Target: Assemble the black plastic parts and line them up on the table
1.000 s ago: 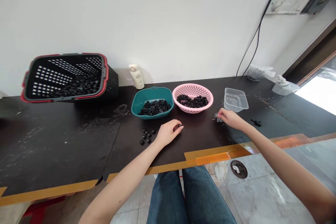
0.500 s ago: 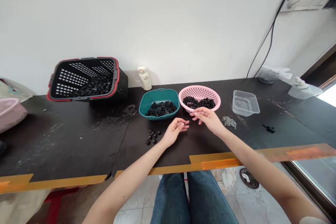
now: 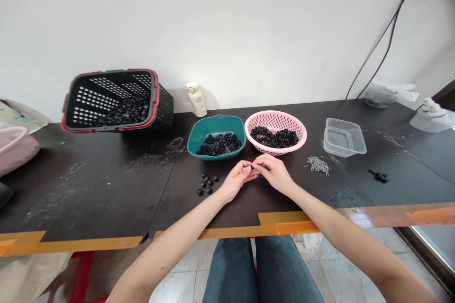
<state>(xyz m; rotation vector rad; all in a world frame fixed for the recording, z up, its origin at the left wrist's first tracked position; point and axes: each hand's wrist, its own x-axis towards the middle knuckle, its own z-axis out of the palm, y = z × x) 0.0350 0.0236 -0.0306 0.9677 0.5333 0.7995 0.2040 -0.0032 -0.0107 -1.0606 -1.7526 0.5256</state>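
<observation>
My left hand (image 3: 237, 181) and my right hand (image 3: 273, 173) meet over the table, fingertips together. Between them is a small black part (image 3: 252, 167), mostly hidden by the fingers; both hands pinch it. Just left of my left hand, several round black caps (image 3: 209, 183) lie loose on the table. Behind the hands stand a teal basin (image 3: 194, 147) with small black parts (image 3: 220, 144) and a pink perforated basket (image 3: 301, 135) with black ring-like parts (image 3: 275, 138). A small heap of grey pins (image 3: 318, 165) lies to the right of my right hand.
A dark basket with red trim (image 3: 156, 99) leans at the back left, holding black parts. A white bottle (image 3: 197, 100) stands by the wall. To the right are a clear plastic tub (image 3: 344, 138) and a small black cluster (image 3: 379, 176). Tape (image 3: 234, 231) lines the table's front edge.
My right hand has come from the pink basket's front rim down to my left hand, and their fingertips now meet on the small black part. The view has shifted slightly.
</observation>
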